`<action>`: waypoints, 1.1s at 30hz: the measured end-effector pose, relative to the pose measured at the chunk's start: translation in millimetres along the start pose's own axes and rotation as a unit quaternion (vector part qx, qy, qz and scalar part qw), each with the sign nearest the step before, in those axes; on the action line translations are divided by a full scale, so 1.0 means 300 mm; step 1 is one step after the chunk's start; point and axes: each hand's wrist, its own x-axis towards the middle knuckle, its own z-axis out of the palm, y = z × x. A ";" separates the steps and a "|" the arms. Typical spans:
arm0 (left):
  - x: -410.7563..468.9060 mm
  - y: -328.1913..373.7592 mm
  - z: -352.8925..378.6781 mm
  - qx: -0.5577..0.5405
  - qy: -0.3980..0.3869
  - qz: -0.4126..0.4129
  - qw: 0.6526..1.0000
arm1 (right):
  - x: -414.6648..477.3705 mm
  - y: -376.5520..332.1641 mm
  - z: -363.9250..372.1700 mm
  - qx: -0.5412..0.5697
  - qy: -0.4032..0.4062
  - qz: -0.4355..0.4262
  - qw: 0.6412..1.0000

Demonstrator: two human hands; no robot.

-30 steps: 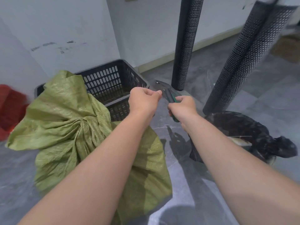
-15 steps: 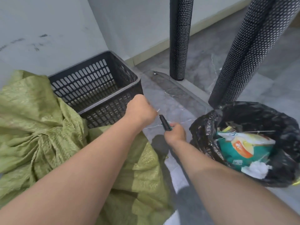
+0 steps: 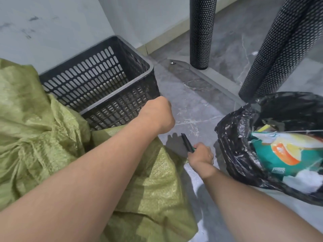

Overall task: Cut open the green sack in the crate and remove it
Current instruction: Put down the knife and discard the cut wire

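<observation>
floor (image 3: 192, 102): sack (image 3: 43, 137), crate (image 3: 87, 75), cutter (image 3: 187, 145), one each

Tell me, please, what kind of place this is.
Probably an indoor utility or storage corner: a grey stone-tiled floor against a plain white wall, a black slatted crate, and a bin lined with a black bag full of rubbish.

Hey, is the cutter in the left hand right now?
No, the right hand grips the dark cutter, while the left hand is curled up by the black crate.
</observation>
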 end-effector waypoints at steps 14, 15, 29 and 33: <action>-0.104 -0.046 -0.111 -0.101 0.056 -0.006 0.993 | -0.211 -0.286 -0.190 0.429 -0.078 -0.171 0.883; -0.116 -0.052 -0.129 -0.120 0.055 -0.003 0.991 | -0.240 -0.313 -0.220 0.456 -0.096 -0.184 0.865; -0.236 0.125 -0.258 -0.339 0.095 0.119 0.928 | -0.386 -0.335 -0.598 0.287 0.108 -0.342 0.888; -0.267 0.214 -0.246 -0.357 0.099 0.135 0.919 | -0.402 -0.277 -0.680 0.263 0.196 -0.302 0.895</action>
